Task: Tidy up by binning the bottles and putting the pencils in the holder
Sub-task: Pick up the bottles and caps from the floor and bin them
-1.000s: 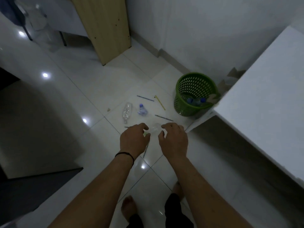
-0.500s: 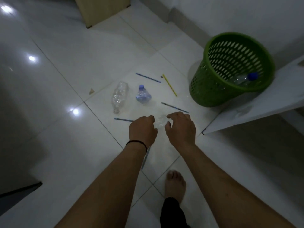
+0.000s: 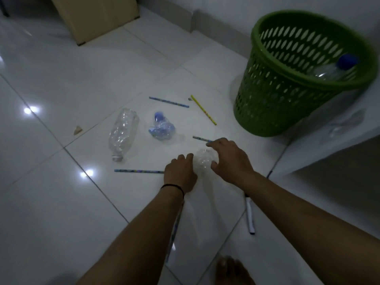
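Note:
A crumpled clear bottle [image 3: 204,161] sits between my two hands, above the floor. My left hand [image 3: 181,173] presses its left side, and my right hand [image 3: 230,159] wraps its right side with thumb and fingers. On the tiles lie a long clear bottle [image 3: 123,133] and a crushed blue-capped bottle [image 3: 161,127]. Scattered around them are several pencils: blue ones [image 3: 168,101] [image 3: 200,138] [image 3: 137,171], a yellow one [image 3: 203,109], one partly under my left forearm [image 3: 174,229] and a white one [image 3: 249,217]. The green bin [image 3: 267,112] stands at the right with a blue-capped bottle [image 3: 333,68] inside. No pencil holder is in view.
A white table [image 3: 339,128] juts in from the right, right beside the bin. A wooden panel [image 3: 96,15] stands at the top, near the white wall. A small paper scrap [image 3: 77,130] lies left of the bottles. My bare foot [image 3: 232,270] is at the bottom.
My view has dropped and moved closer to the floor and the bin. Both hands have kept the crumpled bottle between them, with the right hand now spread wider over it.

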Available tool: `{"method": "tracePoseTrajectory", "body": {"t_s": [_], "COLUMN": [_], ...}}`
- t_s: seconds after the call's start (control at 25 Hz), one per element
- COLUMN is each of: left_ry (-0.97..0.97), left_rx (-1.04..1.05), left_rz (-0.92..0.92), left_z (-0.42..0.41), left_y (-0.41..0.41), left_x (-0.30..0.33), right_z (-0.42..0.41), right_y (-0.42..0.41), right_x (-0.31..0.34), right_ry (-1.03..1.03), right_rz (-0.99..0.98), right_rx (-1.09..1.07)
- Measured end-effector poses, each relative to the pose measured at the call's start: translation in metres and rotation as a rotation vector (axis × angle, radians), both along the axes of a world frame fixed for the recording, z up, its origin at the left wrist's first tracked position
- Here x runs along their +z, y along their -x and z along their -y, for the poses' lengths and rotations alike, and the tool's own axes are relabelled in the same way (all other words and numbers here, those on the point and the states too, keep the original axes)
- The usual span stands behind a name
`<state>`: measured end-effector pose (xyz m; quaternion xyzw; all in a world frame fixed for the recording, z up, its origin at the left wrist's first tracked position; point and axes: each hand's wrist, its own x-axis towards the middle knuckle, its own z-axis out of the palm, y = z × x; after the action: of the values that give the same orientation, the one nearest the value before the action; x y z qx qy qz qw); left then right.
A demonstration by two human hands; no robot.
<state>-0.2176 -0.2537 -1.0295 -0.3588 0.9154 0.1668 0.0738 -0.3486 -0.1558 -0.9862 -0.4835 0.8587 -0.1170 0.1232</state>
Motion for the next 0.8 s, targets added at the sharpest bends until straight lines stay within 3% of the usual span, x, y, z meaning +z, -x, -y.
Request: {"method": "tracePoseTrajectory", "body": {"t_s": [0.12,0.24,0.36,0.6,0.68,0.8], "left_ry": [0.002,0.045,0.062,0.133,0.195,0.271], "left_rx": [-0.066,-0.101,0.03,0.103,0.083,0.091], "left_rz": [-0.194,-0.362,-0.435,-0.244,-0.164,0.028], "left_z": [0.018,0.041,0.062,0.076,0.079,0.083], "left_y": [0.013,0.02,0.02,0.023,0.028,0.032], "left_x": [0.042,0.084,0.098,0.073,0.059,0.042], "right_z": [0.006,0.016,0.018,0.031,0.035,0.041], "right_y": [0.008,0.02,0.035,0.067,0.095,0.126], "right_x": [0.024,0.05,0.082,0.17,0.195,0.198], "right_ry": [-0.029,0.16,0.356,0.813,0.826,0.656], "right_rz": [0.016,-0.056,-0.213,-0.425,-0.461,-0.438], "right_rx": [0.095,-0.004,-0.149,-0.451,-0.603,-0.708]}}
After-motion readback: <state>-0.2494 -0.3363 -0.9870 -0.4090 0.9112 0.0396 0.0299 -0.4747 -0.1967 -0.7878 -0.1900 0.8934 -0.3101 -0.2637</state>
